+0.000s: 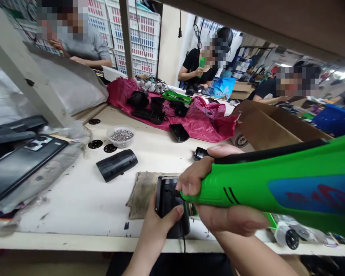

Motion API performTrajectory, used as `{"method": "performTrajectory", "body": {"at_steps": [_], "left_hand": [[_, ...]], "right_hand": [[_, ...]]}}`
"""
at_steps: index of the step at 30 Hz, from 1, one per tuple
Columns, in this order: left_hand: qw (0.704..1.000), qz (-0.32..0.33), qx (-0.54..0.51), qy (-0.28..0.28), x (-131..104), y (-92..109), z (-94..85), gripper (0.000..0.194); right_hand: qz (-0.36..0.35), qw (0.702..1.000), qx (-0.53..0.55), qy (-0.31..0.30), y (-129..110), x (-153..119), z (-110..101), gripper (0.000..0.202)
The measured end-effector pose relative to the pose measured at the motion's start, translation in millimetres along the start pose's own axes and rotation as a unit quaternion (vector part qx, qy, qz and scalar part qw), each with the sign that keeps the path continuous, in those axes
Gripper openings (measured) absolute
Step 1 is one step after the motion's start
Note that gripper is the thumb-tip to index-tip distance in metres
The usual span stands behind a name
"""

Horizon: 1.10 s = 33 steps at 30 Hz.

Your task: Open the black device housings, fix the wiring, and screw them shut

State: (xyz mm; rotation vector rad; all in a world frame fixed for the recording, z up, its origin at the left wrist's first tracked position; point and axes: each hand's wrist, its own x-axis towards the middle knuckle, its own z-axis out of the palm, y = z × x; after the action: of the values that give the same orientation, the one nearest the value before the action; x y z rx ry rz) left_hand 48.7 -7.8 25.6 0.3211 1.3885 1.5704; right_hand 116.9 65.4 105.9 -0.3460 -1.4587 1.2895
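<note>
My left hand [161, 226] grips a black plastic housing [171, 207] by its sides, with the thumb across its face. The housing lies partly over a worn, folded cloth pad [142, 195], and a thin cord hangs from its lower end. In my right hand [215, 199] is a green electric screwdriver [247, 176], with fingers wrapped round its front end. Its tip points at the housing, but my fingers hide the bit and where it meets the plastic. Left of the pad rests a curved black shell [117, 165]. A clear tub of small screws [120, 136] stands behind that shell.
Black perforated discs [95, 144] lie by the tub. Further back, a pink plastic sheet [209, 122] carries several black parts. A cardboard box [264, 122] stands right, a phone [25, 165] lies left. Co-workers sit across the bench, one holding a green tool [201, 63]. A shelf overhangs the top.
</note>
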Motion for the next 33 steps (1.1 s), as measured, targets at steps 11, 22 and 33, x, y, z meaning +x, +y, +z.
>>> {"method": "performTrajectory", "body": {"at_steps": [11, 22, 33], "left_hand": [[0.998, 0.030, 0.052, 0.003, 7.4, -5.8, -4.5, 0.060], [0.996, -0.060, -0.061, 0.020, 4.9, -6.7, -9.3, 0.070], [0.992, -0.047, -0.092, 0.070, 11.5, -10.5, -10.7, 0.067]], "right_hand": [[-0.057, 0.992, 0.117, 0.000, 37.5, 2.9, 9.6, 0.044], [-0.077, 0.989, 0.096, 0.085, -20.4, -11.9, -24.0, 0.058], [-0.080, 0.986, 0.128, 0.074, 3.2, -27.8, -23.1, 0.051]]}}
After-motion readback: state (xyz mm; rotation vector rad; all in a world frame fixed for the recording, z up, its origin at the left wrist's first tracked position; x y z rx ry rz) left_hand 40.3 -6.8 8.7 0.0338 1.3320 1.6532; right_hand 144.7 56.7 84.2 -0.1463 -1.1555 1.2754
